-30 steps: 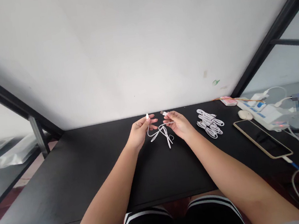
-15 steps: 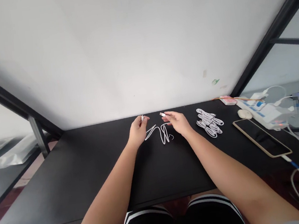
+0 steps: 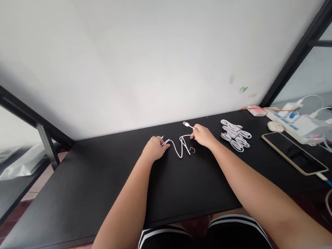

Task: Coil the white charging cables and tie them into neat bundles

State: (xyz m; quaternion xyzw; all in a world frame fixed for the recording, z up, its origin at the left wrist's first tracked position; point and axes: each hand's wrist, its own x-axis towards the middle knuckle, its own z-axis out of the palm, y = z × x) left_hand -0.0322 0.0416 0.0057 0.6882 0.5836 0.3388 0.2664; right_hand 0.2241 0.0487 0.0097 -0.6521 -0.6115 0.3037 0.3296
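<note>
Compared with half a second ago, our right hand point(image 3: 203, 135) has drawn slightly outward and the USB plug point(image 3: 186, 124) juts farther from its fingers; the white cable point(image 3: 180, 156) has spread from tight folds into a looser zigzag; its long axis now runs left to right between our hands, over the table point(image 3: 105, 177), while the folds point toward and away from us; our left hand point(image 3: 155, 148) pinches the other end, strands showing at the fingertips; our right hand is closed round the cord behind the plug, which points away and leftward; the last fold lies just left of our right hand, nearer it than our left; a thin tie point(image 3: 192, 150) lies beside that fold; the bundled cables point(image 3: 236, 135) rest apart, beyond our right hand's outer side.
</note>
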